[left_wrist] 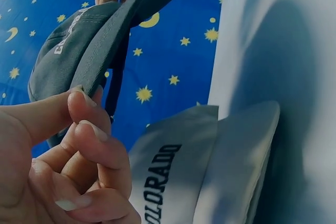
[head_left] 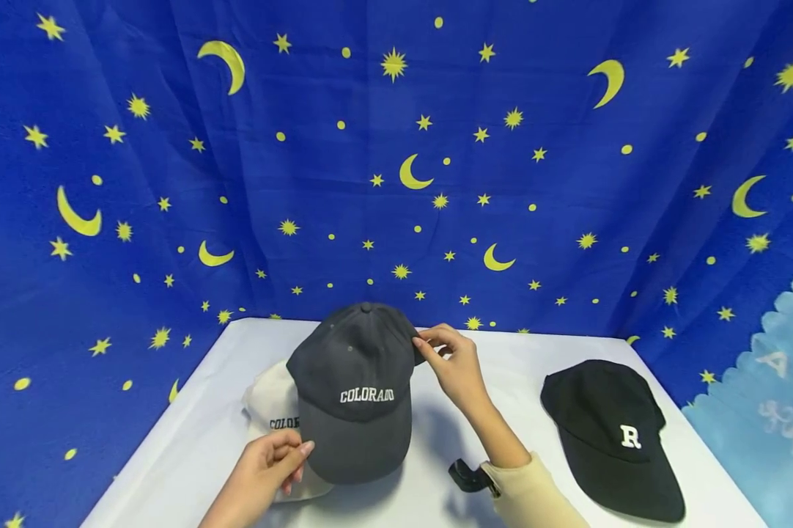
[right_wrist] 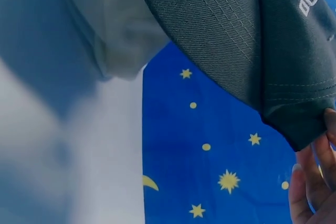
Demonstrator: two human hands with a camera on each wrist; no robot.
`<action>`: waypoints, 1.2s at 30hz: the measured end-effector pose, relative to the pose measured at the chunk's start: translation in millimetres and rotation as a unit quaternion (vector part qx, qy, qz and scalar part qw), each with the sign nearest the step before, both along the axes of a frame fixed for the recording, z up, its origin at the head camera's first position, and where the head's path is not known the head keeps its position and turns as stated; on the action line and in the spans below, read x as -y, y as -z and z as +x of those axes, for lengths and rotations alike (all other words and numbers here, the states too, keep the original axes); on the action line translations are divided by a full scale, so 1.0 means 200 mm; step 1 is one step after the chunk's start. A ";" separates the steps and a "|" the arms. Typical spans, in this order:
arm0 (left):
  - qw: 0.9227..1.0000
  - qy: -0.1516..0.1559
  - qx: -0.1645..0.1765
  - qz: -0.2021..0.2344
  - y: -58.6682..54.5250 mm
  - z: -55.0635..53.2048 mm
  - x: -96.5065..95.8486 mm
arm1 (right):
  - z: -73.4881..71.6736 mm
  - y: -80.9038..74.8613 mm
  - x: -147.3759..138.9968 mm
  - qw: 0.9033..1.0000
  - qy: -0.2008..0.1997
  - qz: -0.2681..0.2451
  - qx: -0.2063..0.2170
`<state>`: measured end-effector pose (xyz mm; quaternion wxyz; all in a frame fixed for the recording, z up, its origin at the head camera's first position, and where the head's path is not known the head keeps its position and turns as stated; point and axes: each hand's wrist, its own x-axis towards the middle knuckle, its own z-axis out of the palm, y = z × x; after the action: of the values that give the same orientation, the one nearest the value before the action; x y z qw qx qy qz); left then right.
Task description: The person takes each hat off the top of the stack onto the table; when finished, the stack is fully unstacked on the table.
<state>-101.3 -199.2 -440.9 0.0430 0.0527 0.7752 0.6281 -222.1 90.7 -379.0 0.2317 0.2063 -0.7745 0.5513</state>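
A dark grey baseball cap [head_left: 363, 367] with white COLORADO lettering is held up above the table, its brim tilted down toward me. My left hand [head_left: 264, 466] pinches the brim's left edge between thumb and forefinger; the left wrist view shows this pinch on the brim [left_wrist: 102, 51] closely. My right hand [head_left: 454, 363] pinches the crown's lower edge on the right side, also seen in the right wrist view, where the fingers [right_wrist: 315, 182] grip the fabric. Beneath and behind the grey cap lies a cream cap [head_left: 264, 400] with dark COLORADO lettering, partly hidden by it.
A black cap [head_left: 610, 433] with a white letter R lies at the right of the white table [head_left: 509, 367]. A blue cloth [head_left: 370, 110] with yellow moons and stars hangs behind and at the sides. A light blue scalloped panel [head_left: 766, 411] stands at the far right.
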 end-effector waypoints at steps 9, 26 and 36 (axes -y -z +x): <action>1.000 0.023 0.020 0.005 0.00 -0.02 -0.04 | 0.00 0.02 -0.05 1.000 0.014 -0.002 0.001; 0.995 0.090 -0.014 -0.046 0.00 -0.13 -0.15 | 0.00 0.03 -0.19 0.999 0.049 -0.004 0.020; 0.991 0.116 -0.025 -0.061 0.00 -0.19 -0.23 | 0.01 0.06 -0.28 0.997 0.076 -0.004 0.019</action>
<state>-139.4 -152.4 -440.8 0.0995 0.1548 0.8018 0.5685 -220.9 147.5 -390.8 0.2589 0.1354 -0.7899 0.5392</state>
